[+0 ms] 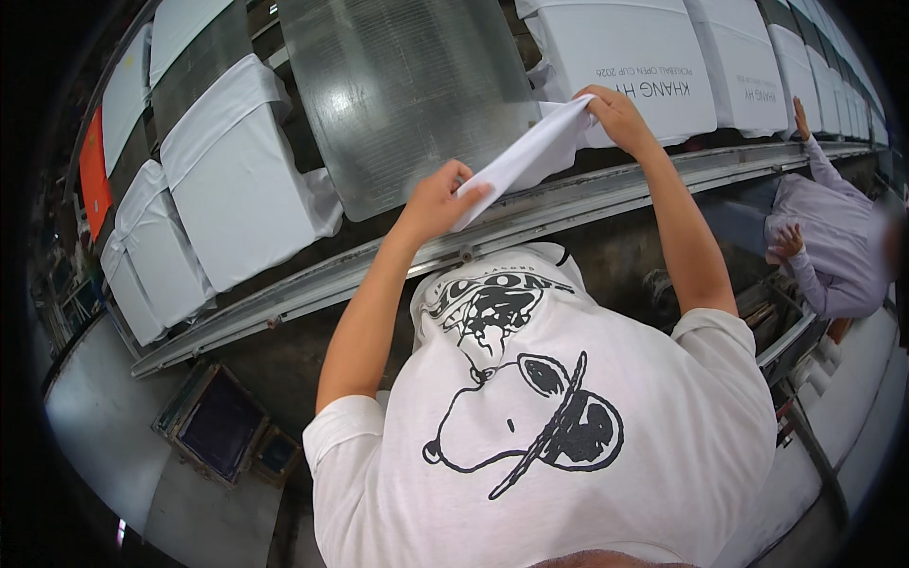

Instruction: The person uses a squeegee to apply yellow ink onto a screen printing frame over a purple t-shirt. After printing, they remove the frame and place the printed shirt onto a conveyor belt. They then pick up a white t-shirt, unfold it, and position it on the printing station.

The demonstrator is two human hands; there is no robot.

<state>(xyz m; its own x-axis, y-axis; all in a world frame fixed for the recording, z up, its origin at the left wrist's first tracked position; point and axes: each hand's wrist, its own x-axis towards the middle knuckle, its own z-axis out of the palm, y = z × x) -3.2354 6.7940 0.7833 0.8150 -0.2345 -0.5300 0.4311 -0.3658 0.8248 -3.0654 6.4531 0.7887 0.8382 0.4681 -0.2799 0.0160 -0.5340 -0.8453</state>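
Note:
A white cloth is stretched between my two hands, folded into a slanting band. My left hand pinches its lower left end between thumb and fingers. At the upper right end, my right hand is closed on the cloth's edge. The cloth is held above the near metal rail, by the lower right corner of a grey, finely ribbed board. White fabric covers the board to the left. To the right, another white-covered board bears dark lettering.
A long metal rail runs along the near side of the boards. At the right, another person in a pale lilac top reaches toward the row. Dark framed screens lean low at the left. An orange-red piece hangs at the far left.

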